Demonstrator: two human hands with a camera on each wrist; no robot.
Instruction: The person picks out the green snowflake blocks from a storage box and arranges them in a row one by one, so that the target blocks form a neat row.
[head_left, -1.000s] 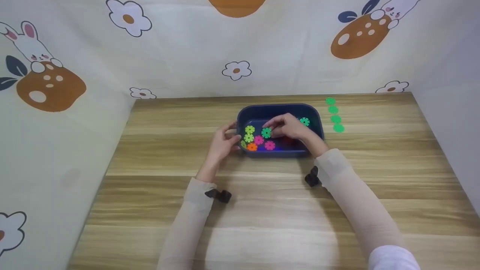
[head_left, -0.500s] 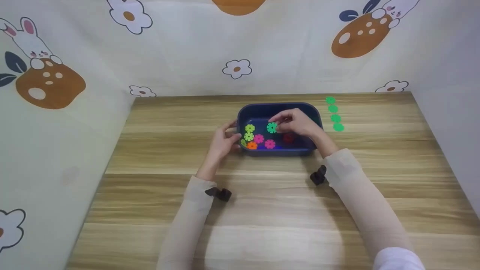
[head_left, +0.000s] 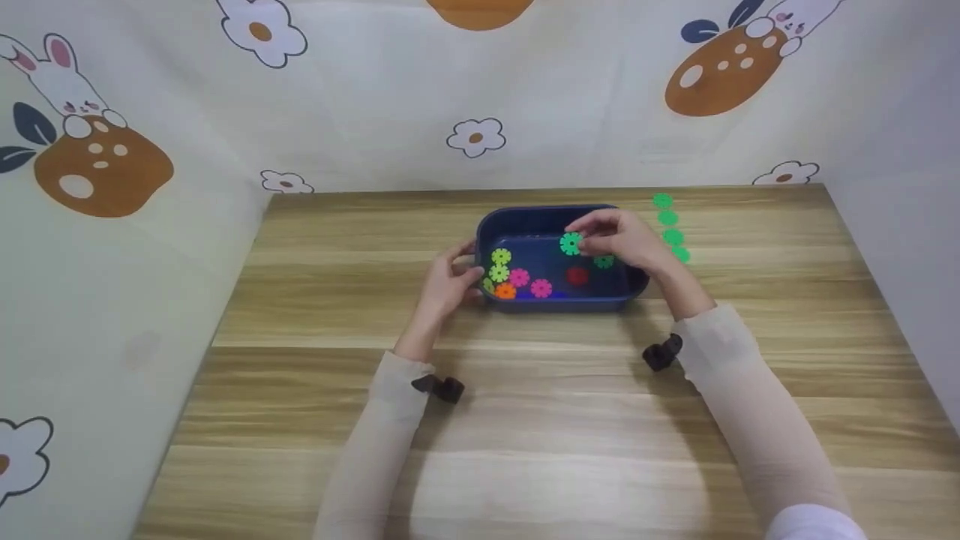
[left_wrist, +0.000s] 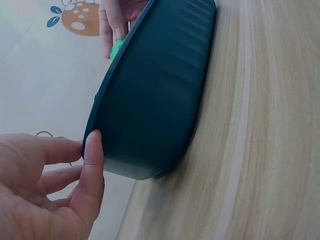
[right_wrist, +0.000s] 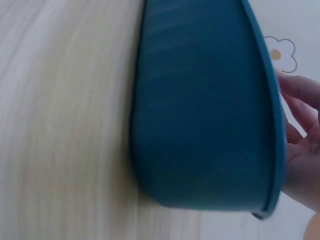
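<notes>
My left hand (head_left: 444, 283) holds the left end of a dark blue plastic tub (head_left: 570, 304); in the left wrist view the thumb presses the outer wall and the fingers lie at the rim. Over the tub's right half, my right hand (head_left: 628, 238) pinches a green snowflake disc (head_left: 571, 244) between thumb and fingers. Inside the tub lie yellow-green discs (head_left: 500, 257), an orange disc (head_left: 506, 290), pink discs (head_left: 541, 288), a red disc (head_left: 577, 276) and another green disc (head_left: 604, 261). In the right wrist view the tub's wall hides what my right hand (right_wrist: 304, 135) holds.
Several green discs (head_left: 667, 217) form a column on the wooden table (head_left: 525, 420), just right of the tub. Behind the table hangs a patterned cloth (head_left: 375, 97) that also covers the left side.
My right hand has moved right and slightly away from me inside the tub, carrying the green snowflake disc. The left hand has stayed on the tub's left end.
</notes>
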